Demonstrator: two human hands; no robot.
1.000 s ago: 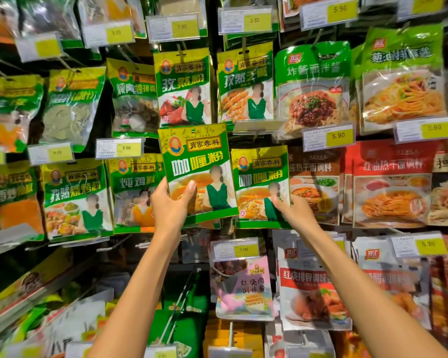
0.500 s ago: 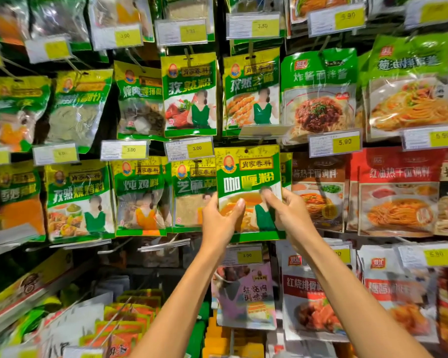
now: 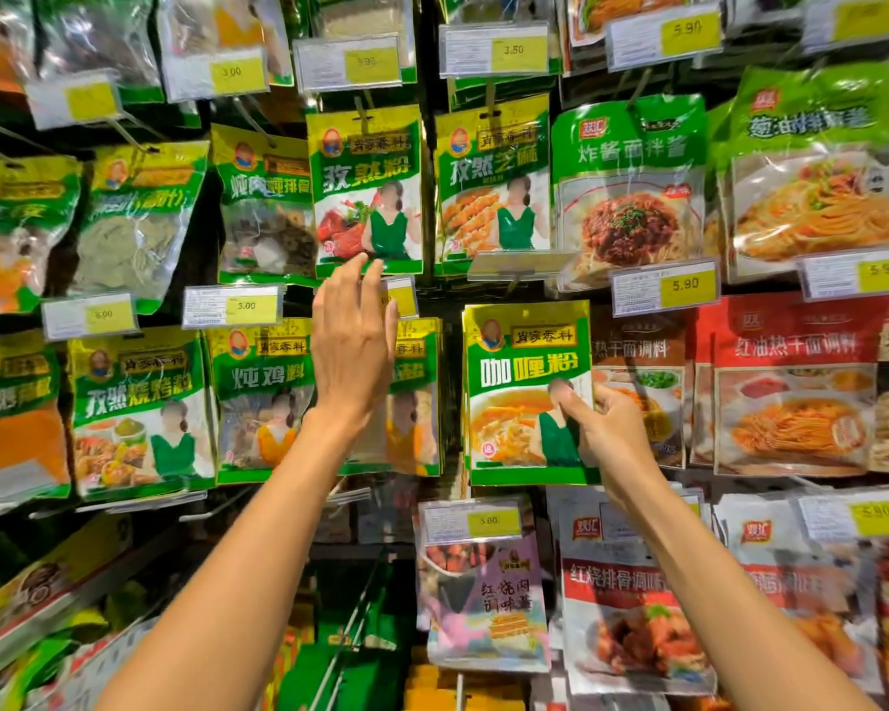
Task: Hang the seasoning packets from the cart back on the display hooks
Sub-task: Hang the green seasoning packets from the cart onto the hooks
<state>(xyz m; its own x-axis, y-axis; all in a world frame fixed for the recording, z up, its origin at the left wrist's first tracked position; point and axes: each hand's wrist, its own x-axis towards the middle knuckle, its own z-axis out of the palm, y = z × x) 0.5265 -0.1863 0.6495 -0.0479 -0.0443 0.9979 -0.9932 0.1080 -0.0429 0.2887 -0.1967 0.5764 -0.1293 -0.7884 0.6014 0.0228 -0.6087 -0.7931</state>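
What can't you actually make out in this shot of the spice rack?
Head view, all of it:
1. Whether the curry powder packet, pinched by the right hand, sits on a hook: the packet itself covers any hook.
2. Price tag and the green packet below it: partly covered by the left hand.
3. Yellow tag at upper left: price blurred.
4. The cart: outside the frame.

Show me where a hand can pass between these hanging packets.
A dark vertical gap runs between the cumin powder packet and the cumin sesame packet, continuing down beside the curry packet that the right hand holds. The red noodle-sauce packets on the right overlap; no room.
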